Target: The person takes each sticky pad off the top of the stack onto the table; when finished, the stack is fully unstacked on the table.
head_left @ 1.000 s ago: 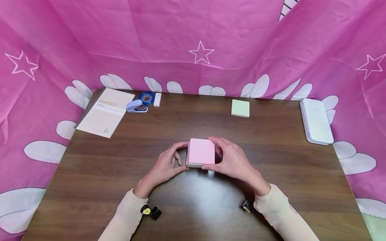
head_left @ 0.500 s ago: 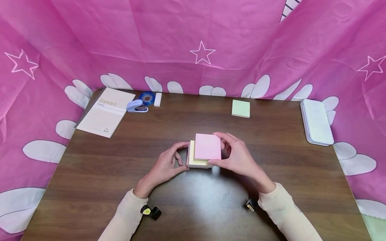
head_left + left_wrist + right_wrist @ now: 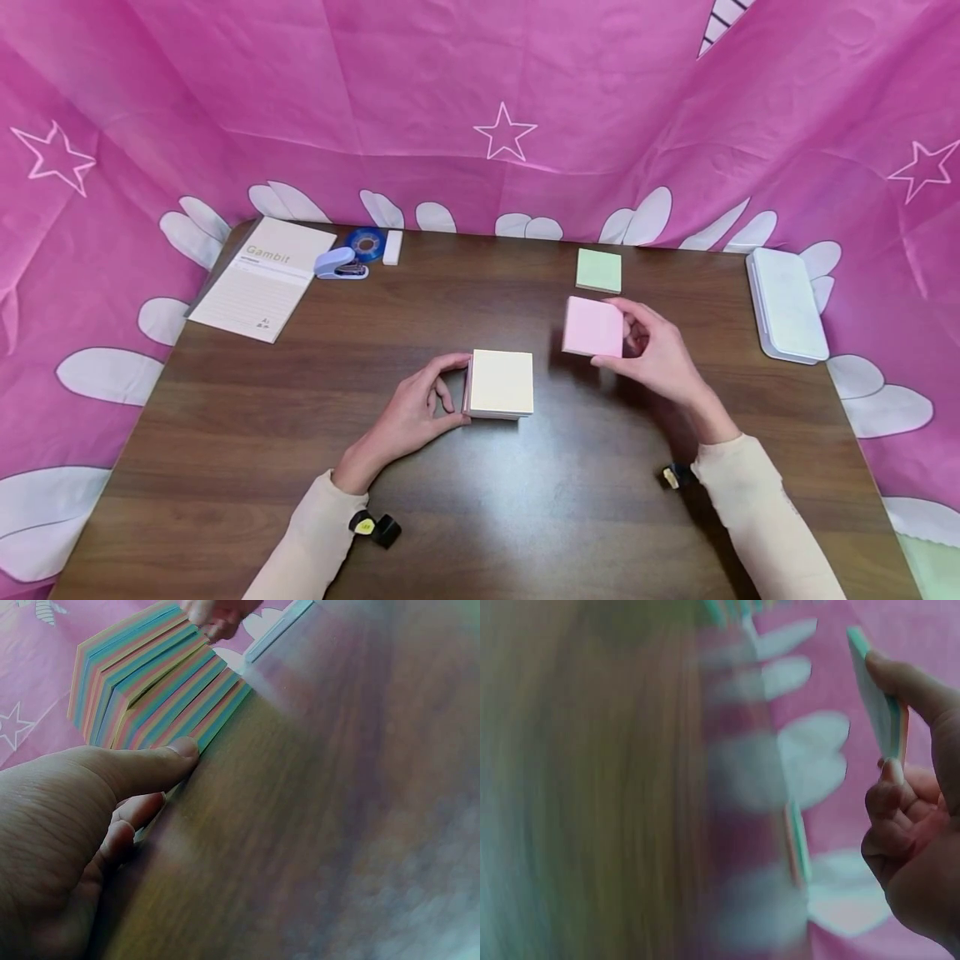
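Pink note pad [image 3: 589, 326] sits at the fingertips of the right hand [image 3: 662, 352], pinched at its right side with the thumb at the near edge and a finger at the far corner, held above the table [image 3: 420, 317] just short of the green pad [image 3: 598, 269]; the left hand [image 3: 411, 406] grips the left side of the cream-topped stack [image 3: 501, 382]

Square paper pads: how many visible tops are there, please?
3: green pad at the back, pink pad in right hand, cream pad atop the stack by left hand; others may hide beneath.
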